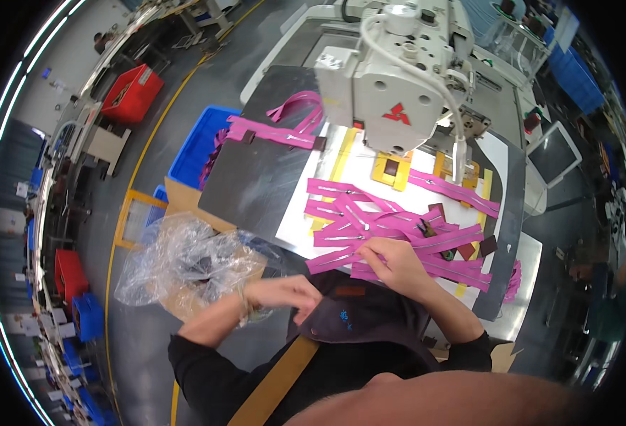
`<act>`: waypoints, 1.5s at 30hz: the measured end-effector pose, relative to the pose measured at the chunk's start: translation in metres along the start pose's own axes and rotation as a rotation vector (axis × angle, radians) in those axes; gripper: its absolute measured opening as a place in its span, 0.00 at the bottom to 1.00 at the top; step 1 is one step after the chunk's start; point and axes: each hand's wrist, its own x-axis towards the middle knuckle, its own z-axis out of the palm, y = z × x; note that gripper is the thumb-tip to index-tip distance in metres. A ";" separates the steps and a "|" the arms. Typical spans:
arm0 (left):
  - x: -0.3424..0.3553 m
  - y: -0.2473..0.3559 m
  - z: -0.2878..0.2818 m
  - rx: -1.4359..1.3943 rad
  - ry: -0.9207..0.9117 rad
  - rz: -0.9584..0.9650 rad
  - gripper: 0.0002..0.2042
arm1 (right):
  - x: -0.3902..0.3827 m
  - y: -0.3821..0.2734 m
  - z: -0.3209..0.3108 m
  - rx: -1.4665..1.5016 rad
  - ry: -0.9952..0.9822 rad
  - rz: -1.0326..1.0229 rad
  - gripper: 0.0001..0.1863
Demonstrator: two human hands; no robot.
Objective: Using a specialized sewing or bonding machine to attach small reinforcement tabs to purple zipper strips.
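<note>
Pink zippers (380, 224) lie in a loose, overlapping pile on the white plate (295, 228) of a sewing machine's work table. Over the pile's near edge is my right hand (396, 266), its thumb and forefinger pinched together at the zipper ends. Whatever sits between those fingertips is too small to make out. My left hand (288, 292) is curled at the upper left edge of the dark apron (370, 319) on my front. Its fingertips are partly hidden there. Small dark-handled snippers (427, 228) rest among the zippers.
The white sewing machine head (398, 92) overhangs the plate, with a yellow clamp frame (392, 170) below. More pink zippers (277, 133) lie at the table's far left. A blue bin (198, 145) and crumpled clear plastic bag (185, 263) stand left; a monitor (554, 155) is right.
</note>
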 end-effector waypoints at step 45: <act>0.101 0.059 -0.140 1.782 0.702 0.604 0.12 | 0.031 0.105 -0.075 -0.750 0.279 0.003 0.27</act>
